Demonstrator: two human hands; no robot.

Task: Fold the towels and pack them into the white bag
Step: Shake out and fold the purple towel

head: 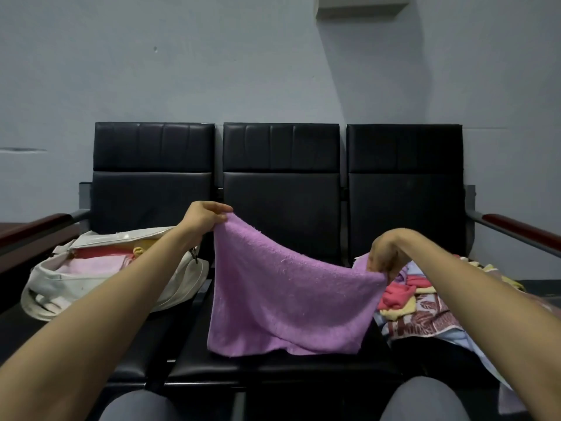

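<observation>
A purple towel [282,299] hangs spread over the middle seat of a black three-seat bench [282,189]. My left hand [203,217] pinches its upper left corner, raised high. My right hand [384,253] pinches the upper right corner, lower down. The towel's bottom edge rests on the seat. On the left seat lies the white bag [54,287], open, with pink, red and yellow folded towels [100,259] inside. A heap of unfolded towels [422,302] in red, yellow and a patterned brown-and-white print lies on the right seat.
Wooden-topped armrests [522,226] bound the bench at both ends. A pale wall stands behind it. My knees [136,405] in grey trousers show at the bottom edge, close to the seat front.
</observation>
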